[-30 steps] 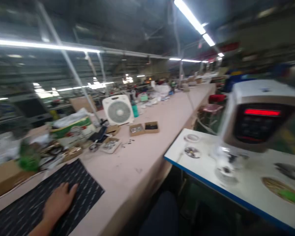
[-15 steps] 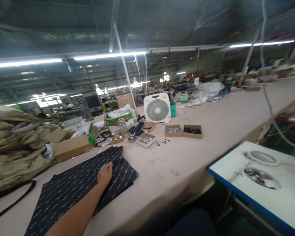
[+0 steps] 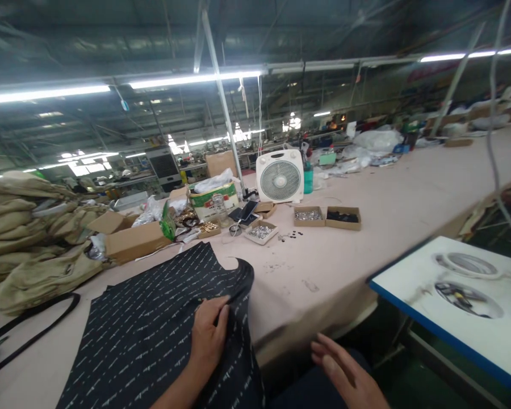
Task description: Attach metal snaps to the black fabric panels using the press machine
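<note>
curled fingers of the left hand (image 3: pixel 208 335) grip a fold of black printed cloth (image 3: pixel 153 335) spread over the pale table (image 3: pixel 323 272) near its edge; the right hand (image 3: pixel 340 369) hangs open, fingers apart, holding nothing.

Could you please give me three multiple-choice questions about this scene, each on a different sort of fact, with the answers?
1. Where is the left hand?
A) On the white-topped side table
B) On the black printed fabric
C) On the glass jar

2. How many open cardboard trays stand side by side to the right of the white box fan?
A) One
B) Four
C) Two

3. What state is the right hand in?
A) Open, fingers apart, holding nothing
B) Clenched on scissors
C) Pinching fabric

Answers:
1. B, its fingers lie on the cloth.
2. C, one holds silvery parts, the other dark ones.
3. A, it is raised in the air, empty.
</note>
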The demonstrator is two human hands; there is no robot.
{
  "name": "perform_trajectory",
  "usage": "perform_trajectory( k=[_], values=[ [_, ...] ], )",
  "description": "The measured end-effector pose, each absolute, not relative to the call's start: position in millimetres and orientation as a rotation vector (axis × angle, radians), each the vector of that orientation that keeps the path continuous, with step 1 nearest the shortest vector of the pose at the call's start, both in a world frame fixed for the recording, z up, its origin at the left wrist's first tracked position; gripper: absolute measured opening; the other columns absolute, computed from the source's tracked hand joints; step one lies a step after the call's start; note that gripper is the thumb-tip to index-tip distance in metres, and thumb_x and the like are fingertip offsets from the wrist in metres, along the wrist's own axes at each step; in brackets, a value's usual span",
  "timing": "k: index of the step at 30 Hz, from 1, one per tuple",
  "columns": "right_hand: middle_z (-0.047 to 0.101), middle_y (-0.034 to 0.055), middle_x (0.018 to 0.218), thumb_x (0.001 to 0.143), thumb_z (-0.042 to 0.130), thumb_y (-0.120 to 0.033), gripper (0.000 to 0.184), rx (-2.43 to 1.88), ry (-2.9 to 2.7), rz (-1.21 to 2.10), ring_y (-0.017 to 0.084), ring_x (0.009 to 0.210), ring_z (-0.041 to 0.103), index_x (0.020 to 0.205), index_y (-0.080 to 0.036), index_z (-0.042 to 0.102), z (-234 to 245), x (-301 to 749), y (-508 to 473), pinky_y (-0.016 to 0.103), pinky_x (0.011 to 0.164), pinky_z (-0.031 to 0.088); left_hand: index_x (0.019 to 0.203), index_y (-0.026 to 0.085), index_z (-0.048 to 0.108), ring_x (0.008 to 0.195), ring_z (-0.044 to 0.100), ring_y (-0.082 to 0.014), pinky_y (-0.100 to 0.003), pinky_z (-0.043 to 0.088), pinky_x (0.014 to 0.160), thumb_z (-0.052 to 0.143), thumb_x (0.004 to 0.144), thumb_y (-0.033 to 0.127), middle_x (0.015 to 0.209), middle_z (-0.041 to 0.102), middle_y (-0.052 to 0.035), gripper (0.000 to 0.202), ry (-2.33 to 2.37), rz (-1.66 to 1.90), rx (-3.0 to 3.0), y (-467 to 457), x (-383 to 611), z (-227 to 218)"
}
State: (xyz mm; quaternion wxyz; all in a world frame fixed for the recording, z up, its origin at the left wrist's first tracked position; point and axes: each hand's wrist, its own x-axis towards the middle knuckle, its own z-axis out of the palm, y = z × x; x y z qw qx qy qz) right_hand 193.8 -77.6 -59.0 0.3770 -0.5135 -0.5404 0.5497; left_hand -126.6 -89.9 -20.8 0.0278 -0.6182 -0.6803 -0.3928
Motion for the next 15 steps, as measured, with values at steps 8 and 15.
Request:
perform_trajectory(
  k=[8,15],
  values=[
    [0.077,0.0109,0.107,0.081,0.066,-0.046,0.043,-1.152,-1.458,1.286,0.034,0.103,0.069,0.111,-0.016,0.072,1.7,126.2,-44.1,0.047,0.097,0.052,0.128,0.033,0.061,0.126,0.055,-0.0287,-0.059,0.033,0.117,0.054,0.093,0.029,0.131,0.065,-0.0062,0.036,-1.65,-0.748,-2.429,-108.0,-54.9,-21.9],
    [0.076,0.0077,0.112,0.078,0.075,-0.046,0.04,-1.011,-1.383,1.392,0.036,0.112,0.066,0.108,-0.02,0.076,-10.7,190.4,-47.4,0.05,0.107,0.046,0.153,0.018,0.026,0.149,0.024,-0.0325,-0.053,0.022,0.123,0.072,0.08,0.05,0.161,0.028,-0.0154,0.092,-1.568,-0.717,-2.266,-41.0,-96.0,38.7]
  ],
)
